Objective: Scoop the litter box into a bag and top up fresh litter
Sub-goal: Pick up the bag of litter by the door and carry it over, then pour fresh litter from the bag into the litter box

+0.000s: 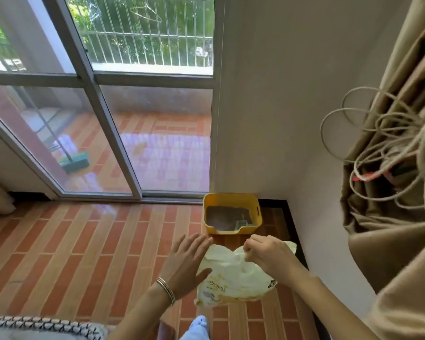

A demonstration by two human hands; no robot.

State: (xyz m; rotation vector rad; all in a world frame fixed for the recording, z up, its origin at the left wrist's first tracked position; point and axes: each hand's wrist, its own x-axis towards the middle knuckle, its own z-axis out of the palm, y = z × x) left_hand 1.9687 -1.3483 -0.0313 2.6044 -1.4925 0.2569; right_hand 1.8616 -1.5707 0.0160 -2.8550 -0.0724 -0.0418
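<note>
The box (232, 199) sits on the floor just ahead of both hands, against the wall, with the scoop (242, 224) in its near right corner. The right hand (265, 253) pinches the top edge of the bag (231, 278) and is the nearer of the 2. The left hand (184, 263) is spread flat at the bag's left side.
</note>
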